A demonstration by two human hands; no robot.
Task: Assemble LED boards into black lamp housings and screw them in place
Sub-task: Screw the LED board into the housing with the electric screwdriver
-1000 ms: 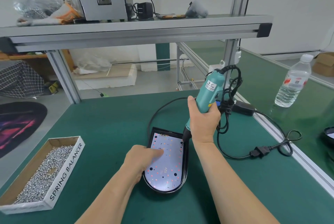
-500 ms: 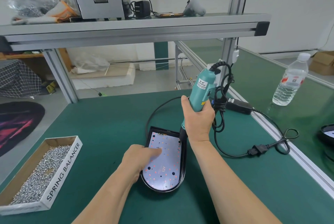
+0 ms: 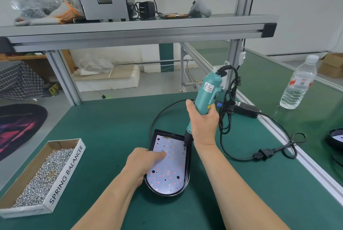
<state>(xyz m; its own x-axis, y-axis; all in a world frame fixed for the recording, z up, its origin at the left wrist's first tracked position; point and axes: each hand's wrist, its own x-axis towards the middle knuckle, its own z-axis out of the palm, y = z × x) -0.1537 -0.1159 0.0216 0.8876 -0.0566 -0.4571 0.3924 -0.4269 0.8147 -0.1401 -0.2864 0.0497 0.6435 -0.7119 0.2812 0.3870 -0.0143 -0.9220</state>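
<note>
Compared with one second earlier, the electric screwdriver (image 3: pixel 208 90) stands slightly lower, and its bit now meets the LED board (image 3: pixel 170 166) near the upper right edge; before, the nose sat at the rim of the housing. From this, a screw at that position is judged to be seating or about to be driven. Whether a screw sits under the bit is too small to tell. The right hand (image 3: pixel 203 124) wraps its fingers round the screwdriver body, thumb up along the left side. The left hand (image 3: pixel 143 163) has not shifted: its index finger (image 3: pixel 159 155) lies straight and presses the left middle of the board, and the other fingers are folded and hold nothing. The board lies flat inside the black lamp housing (image 3: pixel 188 170), which rests on the green counter (image 3: pixel 111 127) between both forearms. The box of screws (image 3: pixel 37 174) stands well apart to the left.
</note>
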